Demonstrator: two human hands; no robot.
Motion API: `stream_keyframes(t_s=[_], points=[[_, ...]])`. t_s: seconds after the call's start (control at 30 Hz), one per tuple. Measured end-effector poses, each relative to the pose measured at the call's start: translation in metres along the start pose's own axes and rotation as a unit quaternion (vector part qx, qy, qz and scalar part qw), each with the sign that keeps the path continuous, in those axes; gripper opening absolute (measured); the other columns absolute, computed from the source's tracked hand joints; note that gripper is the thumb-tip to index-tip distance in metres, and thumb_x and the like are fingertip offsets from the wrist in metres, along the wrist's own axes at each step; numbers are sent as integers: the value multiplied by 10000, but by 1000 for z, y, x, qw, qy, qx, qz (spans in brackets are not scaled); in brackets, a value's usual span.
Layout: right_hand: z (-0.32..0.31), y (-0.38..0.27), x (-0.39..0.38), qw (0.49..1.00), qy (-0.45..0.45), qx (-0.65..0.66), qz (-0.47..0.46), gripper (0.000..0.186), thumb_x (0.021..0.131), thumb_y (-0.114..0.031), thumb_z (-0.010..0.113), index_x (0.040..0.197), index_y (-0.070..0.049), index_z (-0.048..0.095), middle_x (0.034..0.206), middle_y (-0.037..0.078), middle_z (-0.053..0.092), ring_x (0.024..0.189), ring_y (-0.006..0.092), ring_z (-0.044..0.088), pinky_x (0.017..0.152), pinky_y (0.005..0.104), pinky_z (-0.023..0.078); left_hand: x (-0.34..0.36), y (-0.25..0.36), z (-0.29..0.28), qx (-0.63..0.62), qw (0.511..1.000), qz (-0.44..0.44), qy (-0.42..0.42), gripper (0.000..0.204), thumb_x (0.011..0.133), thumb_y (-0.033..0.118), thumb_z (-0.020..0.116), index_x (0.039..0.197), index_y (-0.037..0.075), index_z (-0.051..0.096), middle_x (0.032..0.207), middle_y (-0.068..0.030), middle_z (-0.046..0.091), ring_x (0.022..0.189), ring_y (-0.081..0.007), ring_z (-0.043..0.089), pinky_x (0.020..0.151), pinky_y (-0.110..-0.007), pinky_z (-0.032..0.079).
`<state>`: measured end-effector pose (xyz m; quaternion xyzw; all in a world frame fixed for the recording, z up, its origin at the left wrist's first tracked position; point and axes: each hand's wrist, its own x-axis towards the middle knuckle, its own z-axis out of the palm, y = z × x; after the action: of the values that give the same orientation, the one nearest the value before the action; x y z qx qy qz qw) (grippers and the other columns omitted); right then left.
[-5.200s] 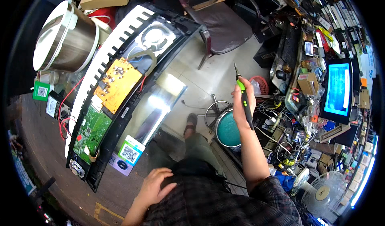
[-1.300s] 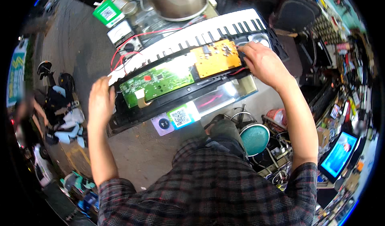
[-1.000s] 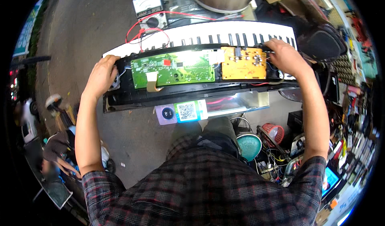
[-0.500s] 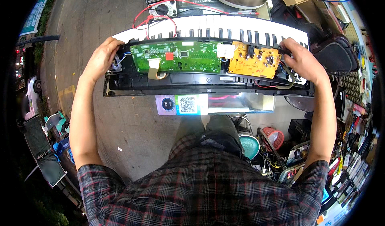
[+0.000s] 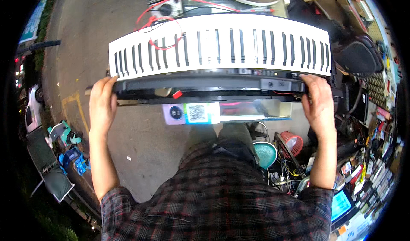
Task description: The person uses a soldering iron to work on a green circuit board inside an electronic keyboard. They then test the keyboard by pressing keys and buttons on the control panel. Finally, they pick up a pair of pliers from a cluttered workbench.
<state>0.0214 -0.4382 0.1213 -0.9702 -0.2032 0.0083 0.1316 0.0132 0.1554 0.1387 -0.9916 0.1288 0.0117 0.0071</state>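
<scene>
Along the front edge of the glass worktop (image 5: 255,116), the long black plastic casing (image 5: 200,83) of an electronic keyboard lies between two bare hands: the left hand (image 5: 103,100) pinches its left end, the right hand (image 5: 317,100) its right. Matching the lift and turn of both ends should spare it a twist; the thin looped red test lead (image 5: 159,48) over the keys looks liable to snag. Count: one casing, one row of white and black keys (image 5: 222,46), one white-and-black needle meter (image 5: 173,7), one round teal stool seat (image 5: 265,155), one red plastic basket (image 5: 294,149).
</scene>
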Motion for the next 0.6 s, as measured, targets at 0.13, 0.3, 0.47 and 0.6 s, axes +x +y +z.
stream_keyframes(t_s=[0.13,0.3,0.47,0.6], points=[[4,-5,-9,1000,12,21,7,601,769,51,708,1360,-30,642,1256,181,677,1212,388,638,1095,500,492,-29,2,15,-21,995,-99,-10,535,907,-114,561,1411,45,645,1443,-220,607,1356,-419,593,1160,-488,462],[-12,-7,-14,997,-32,70,28,632,767,-43,812,1375,-18,641,1329,185,644,1255,395,624,1099,498,496,-41,5,24,-41,994,-98,10,559,886,-146,529,1414,18,619,1447,-227,603,1420,-430,551,1238,-487,389],[-30,14,-6,981,-115,147,43,750,744,-281,946,1376,-8,646,1353,192,645,1298,413,614,1128,487,482,-46,7,30,-20,998,-61,19,568,864,-152,474,1405,-31,598,1441,-210,635,1450,-399,550,1323,-574,273],[-32,29,12,969,-179,170,14,832,706,-431,972,1343,4,660,1336,185,658,1271,406,629,1115,474,484,-49,6,35,-22,997,-68,25,584,861,-158,441,1410,-39,602,1436,-210,643,1461,-397,547,1327,-572,259]])
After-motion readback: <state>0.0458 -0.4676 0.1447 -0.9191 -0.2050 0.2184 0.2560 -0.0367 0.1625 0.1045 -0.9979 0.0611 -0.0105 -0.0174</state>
